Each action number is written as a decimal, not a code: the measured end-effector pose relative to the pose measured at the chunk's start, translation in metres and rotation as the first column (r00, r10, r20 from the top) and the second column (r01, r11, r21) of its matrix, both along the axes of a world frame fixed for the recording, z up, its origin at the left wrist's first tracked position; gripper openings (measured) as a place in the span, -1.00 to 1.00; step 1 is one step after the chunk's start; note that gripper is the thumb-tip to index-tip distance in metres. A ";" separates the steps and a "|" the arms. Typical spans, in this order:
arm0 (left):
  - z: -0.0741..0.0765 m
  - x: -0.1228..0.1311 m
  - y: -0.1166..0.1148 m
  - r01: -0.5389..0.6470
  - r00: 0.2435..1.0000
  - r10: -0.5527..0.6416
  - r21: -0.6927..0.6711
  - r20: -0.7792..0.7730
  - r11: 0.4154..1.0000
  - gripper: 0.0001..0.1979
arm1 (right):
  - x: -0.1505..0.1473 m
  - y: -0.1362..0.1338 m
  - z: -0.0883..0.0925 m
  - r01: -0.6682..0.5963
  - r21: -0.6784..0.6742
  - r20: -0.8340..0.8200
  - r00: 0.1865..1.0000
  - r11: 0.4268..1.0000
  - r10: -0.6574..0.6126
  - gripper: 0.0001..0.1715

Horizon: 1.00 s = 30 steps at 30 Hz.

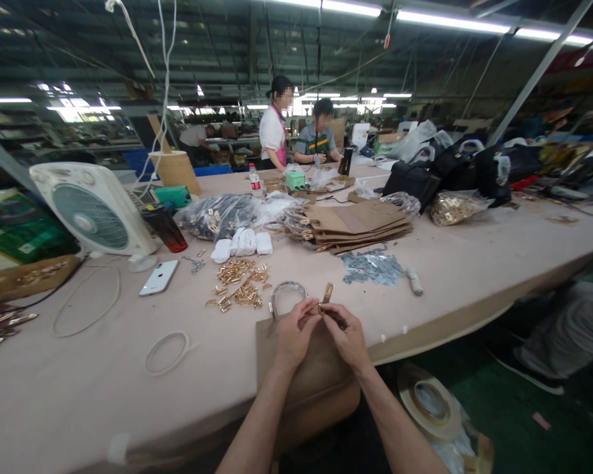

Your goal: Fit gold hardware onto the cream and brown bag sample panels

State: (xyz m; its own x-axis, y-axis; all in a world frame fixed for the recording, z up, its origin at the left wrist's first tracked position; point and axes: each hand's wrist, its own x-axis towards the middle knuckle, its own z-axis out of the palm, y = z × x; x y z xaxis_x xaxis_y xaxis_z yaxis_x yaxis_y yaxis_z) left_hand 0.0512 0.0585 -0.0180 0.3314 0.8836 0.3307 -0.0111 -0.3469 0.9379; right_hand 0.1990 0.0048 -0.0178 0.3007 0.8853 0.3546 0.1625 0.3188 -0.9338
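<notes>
Long bench under strip lights, with gold fittings and flat metal plates piled near the work. Left hand and right hand are nearly touching, fingertips pinched on a small gold-tipped tab at the far edge of a brown panel. Can't tell which finger grips what. Honestly, I'd brace both wrists, keep the tab square and press evenly.

One left hand and one right hand, one brown panel at lower centre, one fan at left, one phone left of centre, two people at upper centre.
</notes>
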 end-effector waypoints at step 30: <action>0.008 -0.001 0.002 0.088 0.994 -0.092 -0.062 -0.053 0.994 -0.62 | 0.000 -0.005 0.012 -0.068 -0.034 0.022 0.997 0.997 0.069 -0.68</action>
